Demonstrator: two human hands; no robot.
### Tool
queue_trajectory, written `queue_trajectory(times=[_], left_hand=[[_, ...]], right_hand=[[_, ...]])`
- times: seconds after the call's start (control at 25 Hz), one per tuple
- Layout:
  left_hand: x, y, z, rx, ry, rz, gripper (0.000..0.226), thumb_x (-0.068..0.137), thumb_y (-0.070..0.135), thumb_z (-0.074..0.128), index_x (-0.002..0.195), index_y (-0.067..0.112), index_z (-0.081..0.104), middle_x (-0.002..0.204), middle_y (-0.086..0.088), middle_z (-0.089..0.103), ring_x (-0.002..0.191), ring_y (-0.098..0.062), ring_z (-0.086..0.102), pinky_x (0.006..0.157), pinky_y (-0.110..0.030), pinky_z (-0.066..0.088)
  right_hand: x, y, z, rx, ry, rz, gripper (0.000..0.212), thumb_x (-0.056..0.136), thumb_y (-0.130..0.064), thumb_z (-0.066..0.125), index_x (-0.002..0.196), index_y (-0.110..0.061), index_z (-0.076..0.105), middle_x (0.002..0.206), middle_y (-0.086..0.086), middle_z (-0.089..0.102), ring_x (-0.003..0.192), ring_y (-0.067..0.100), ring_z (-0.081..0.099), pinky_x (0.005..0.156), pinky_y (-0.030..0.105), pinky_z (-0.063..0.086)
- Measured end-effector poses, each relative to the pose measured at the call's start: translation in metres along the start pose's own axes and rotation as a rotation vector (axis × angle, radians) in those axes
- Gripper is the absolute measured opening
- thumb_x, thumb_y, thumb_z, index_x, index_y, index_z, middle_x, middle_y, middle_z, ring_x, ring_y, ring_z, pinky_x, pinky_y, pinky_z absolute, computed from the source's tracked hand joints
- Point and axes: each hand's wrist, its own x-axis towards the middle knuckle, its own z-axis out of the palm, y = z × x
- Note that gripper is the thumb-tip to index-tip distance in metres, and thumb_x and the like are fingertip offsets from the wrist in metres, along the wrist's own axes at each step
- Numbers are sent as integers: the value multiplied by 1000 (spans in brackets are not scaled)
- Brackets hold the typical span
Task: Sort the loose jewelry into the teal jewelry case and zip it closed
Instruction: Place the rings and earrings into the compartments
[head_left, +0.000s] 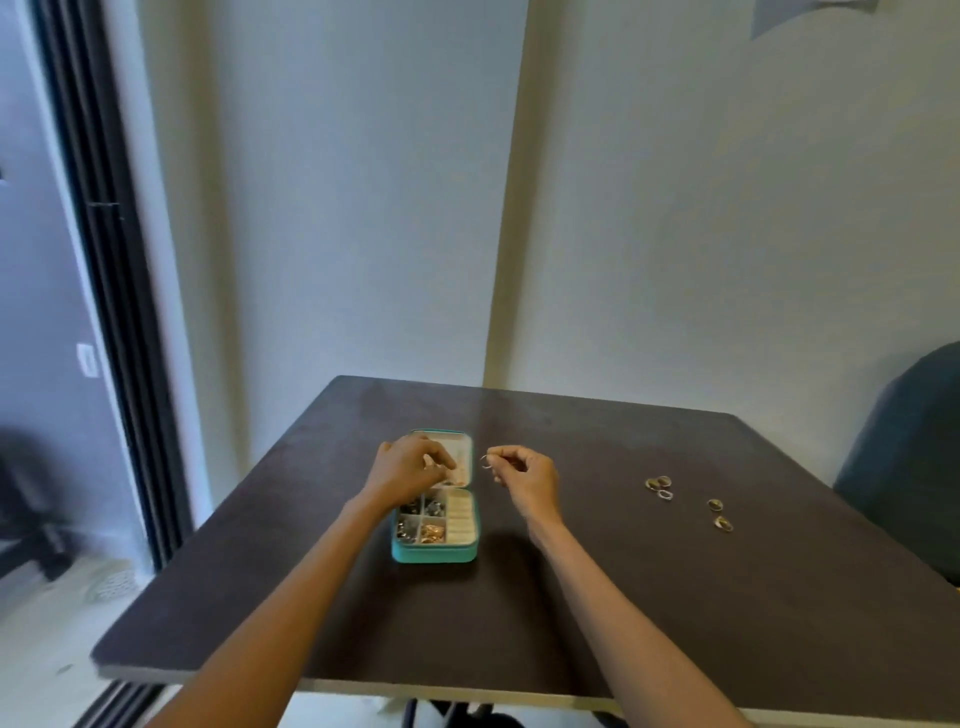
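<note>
Your right hand (524, 475) pinches a small ring (485, 461) beside the open teal jewelry case (435, 519); left hand (410, 467) fingers curled, contents unclear – loosen and it drops

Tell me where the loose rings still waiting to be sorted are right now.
In the head view, the loose rings lie scattered on the dark table, to the right of the right hand and well clear of the open teal case.

A dark brown table (675, 597) stands against a pale wall (363, 208), a dark chair (904, 467) beside it.
</note>
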Motion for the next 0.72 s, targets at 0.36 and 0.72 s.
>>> queue_trajectory(times=[0.36, 0.72], left_hand=[[-12, -1, -1, 267, -139, 134, 22, 87, 40, 56, 104, 34, 69, 131, 7, 47, 124, -13, 35, 96, -37, 23], [-13, -2, -5, 259, -224, 109, 24, 86, 42, 58, 106, 35, 70, 133, 9, 48, 123, -15, 34, 95, -38, 23]], right_hand=[[-5, 0, 18, -312, -127, -92, 15, 84, -16, 70, 97, -10, 73, 92, -5, 68, 77, -4, 59, 66, 3, 45], [-6, 3, 16, -570, -227, -61, 15, 82, -29, 71, 95, -22, 74, 100, -5, 71, 93, 10, 63, 83, 38, 54]])
